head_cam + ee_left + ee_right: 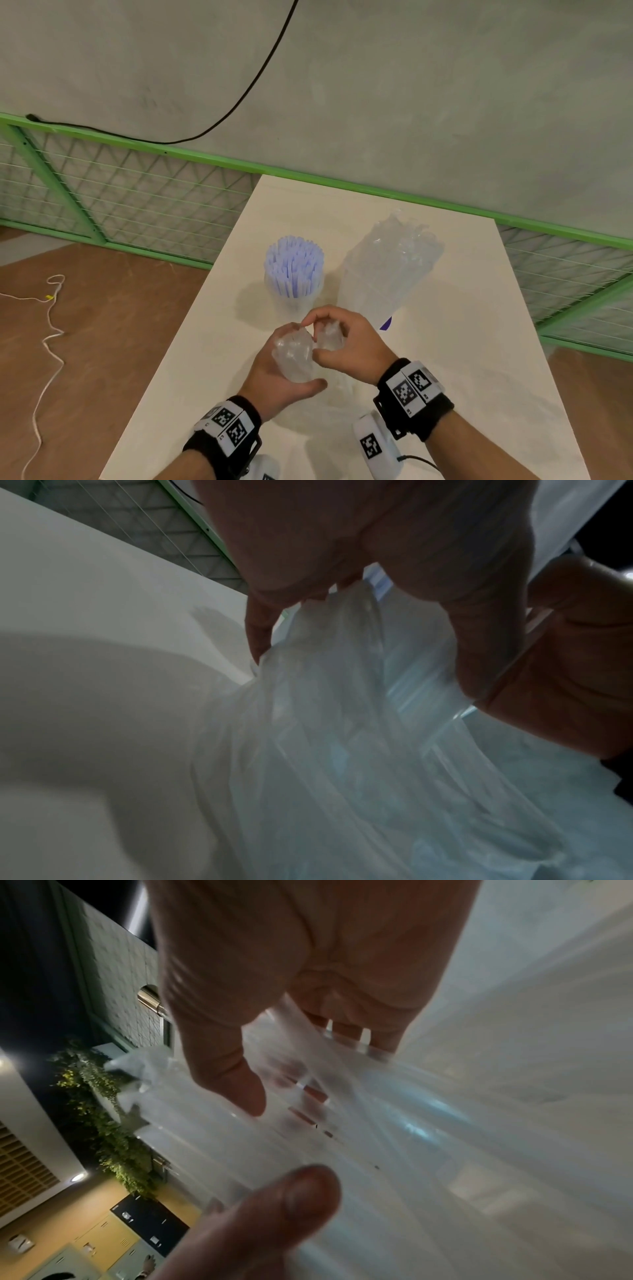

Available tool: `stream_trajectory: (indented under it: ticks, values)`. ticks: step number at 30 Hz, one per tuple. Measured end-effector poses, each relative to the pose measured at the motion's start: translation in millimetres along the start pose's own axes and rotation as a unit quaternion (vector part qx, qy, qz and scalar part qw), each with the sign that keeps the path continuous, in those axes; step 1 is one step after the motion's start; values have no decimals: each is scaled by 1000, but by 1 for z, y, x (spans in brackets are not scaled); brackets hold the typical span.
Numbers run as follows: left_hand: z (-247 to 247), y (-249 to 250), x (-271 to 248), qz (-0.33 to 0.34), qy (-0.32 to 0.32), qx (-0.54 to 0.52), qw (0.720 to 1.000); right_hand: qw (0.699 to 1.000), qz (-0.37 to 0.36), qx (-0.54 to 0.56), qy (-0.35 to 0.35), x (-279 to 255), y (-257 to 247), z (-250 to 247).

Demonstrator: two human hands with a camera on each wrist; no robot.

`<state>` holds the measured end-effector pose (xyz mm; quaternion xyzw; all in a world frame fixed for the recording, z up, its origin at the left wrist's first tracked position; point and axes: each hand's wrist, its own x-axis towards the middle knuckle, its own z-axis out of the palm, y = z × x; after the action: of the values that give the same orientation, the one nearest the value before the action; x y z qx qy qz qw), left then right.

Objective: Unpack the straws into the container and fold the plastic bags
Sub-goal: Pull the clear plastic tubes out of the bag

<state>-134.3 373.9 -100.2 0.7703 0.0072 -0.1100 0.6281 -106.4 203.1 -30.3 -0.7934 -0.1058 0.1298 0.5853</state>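
Straws [294, 266] stand in the container [297, 301], so unpacking looks done. Left hand [274, 373] and right hand [346, 342] both grip one crumpled bag [297, 353] above the table [479, 342]; folding unfinished. Second bag [387, 267] lies unfolded beside the container.

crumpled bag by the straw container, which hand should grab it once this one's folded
Right, probably. The crumpled bag lies on the table's right half, straight ahead of the right hand; the left hand sits nearer the container of straws. Both hands now grip the clear bag.

Grey concrete wall [411, 85], green mesh fence [137, 192], brown floor [102, 325], white table [462, 342]
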Motion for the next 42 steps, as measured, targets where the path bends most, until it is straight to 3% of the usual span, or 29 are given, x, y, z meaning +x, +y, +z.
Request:
stream_trajectory:
  ticks: [8,16,27,32,36,42]
  values:
    - [4,9,0,6,22,-47,999,1000,-12,-14,8,-8,1,2]
    - [1,15,4,-3,33,-104,994,991,-71,-56,102,-19,2,15]
    - [-4,14,6,2,34,-100,994,979,-104,-50,167,-18,17,28]
    - [-8,14,9,5,56,-74,996,956,-166,-101,218,-18,12,19]
    - [-9,16,11,16,65,-73,995,947,-195,-125,221,-20,4,12]
    - [-4,14,11,23,61,-58,996,942,-213,-173,195,-21,34,17]
